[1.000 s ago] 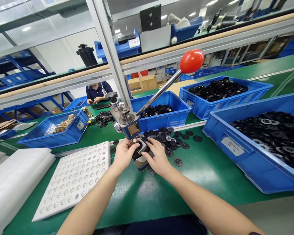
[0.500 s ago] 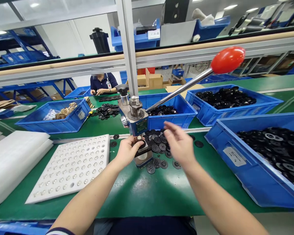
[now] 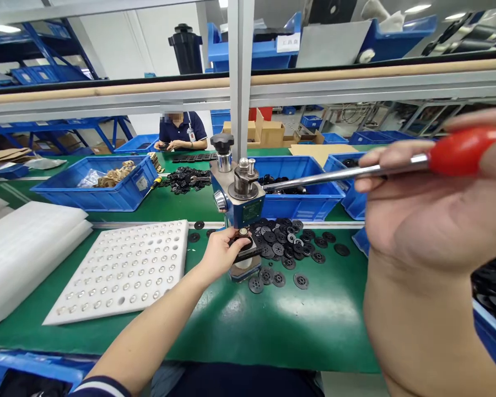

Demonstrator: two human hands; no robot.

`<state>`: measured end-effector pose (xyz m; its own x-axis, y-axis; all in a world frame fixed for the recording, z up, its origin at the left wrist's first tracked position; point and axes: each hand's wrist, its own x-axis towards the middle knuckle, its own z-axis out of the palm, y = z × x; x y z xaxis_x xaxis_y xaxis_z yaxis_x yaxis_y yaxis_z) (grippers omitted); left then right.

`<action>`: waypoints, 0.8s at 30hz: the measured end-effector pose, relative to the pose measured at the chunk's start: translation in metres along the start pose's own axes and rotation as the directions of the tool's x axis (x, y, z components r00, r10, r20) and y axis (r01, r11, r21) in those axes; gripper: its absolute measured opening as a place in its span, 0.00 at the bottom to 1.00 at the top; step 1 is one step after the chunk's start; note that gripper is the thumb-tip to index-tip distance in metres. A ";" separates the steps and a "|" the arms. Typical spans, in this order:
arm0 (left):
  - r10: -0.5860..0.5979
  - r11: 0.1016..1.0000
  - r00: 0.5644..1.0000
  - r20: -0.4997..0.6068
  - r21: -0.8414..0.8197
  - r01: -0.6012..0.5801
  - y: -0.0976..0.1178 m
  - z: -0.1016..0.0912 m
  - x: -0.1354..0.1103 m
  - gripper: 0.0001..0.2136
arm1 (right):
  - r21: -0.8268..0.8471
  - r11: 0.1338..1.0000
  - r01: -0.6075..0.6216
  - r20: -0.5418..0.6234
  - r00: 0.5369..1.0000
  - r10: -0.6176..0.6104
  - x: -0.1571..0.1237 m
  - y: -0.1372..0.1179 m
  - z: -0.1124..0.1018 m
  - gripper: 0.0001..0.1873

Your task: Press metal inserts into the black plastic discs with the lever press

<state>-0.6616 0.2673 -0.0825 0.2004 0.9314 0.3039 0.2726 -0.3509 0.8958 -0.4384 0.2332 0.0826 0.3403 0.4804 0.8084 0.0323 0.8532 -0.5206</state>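
My right hand [image 3: 430, 209] is wrapped round the red-knobbed lever [image 3: 334, 175] of a blue bench press [image 3: 243, 193]. Its palm faces me and the knob [image 3: 458, 151] shows between thumb and fingers. Under the press head, my left hand [image 3: 222, 251] pinches a small dark part [image 3: 243, 242] with a round light metal top, on the press's black fixture [image 3: 250, 252]. The fingertips hide much of this part. Just right of the press lies a heap of black plastic discs [image 3: 279, 248], some of them loose on the green bench.
A white foam tray [image 3: 119, 270] with rows of small metal pieces lies left. Blue bins [image 3: 95, 193] stand behind, one [image 3: 306, 204] just behind the press. White foam sheets [image 3: 28, 253] are stacked far left. A co-worker [image 3: 182, 132] sits across the bench.
My right hand has moved from above the discs up and right onto the lever. The lever sits lower and has swung toward me. My left hand stays at the fixture.
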 end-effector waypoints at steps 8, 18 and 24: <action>0.021 0.999 0.998 -0.051 -0.023 -0.023 0.003 0.003 -0.003 0.08 | -0.125 0.974 0.189 -0.190 0.959 -0.211 -0.060 0.023 -0.043 0.10; -0.026 1.000 0.997 -0.068 0.016 0.027 0.005 0.004 -0.003 0.07 | -0.139 0.967 0.214 -0.215 0.946 -0.240 -0.057 0.018 -0.036 0.09; -0.013 1.000 0.996 -0.091 0.016 0.015 0.007 0.007 -0.005 0.06 | -0.162 0.974 0.157 -0.244 0.950 -0.194 -0.064 0.018 -0.038 0.09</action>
<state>-0.6544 0.2593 -0.0800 0.1105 0.9409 0.3201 0.2908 -0.3385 0.8949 -0.4234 0.2100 0.0112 0.5464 0.2411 0.8021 0.2375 0.8737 -0.4244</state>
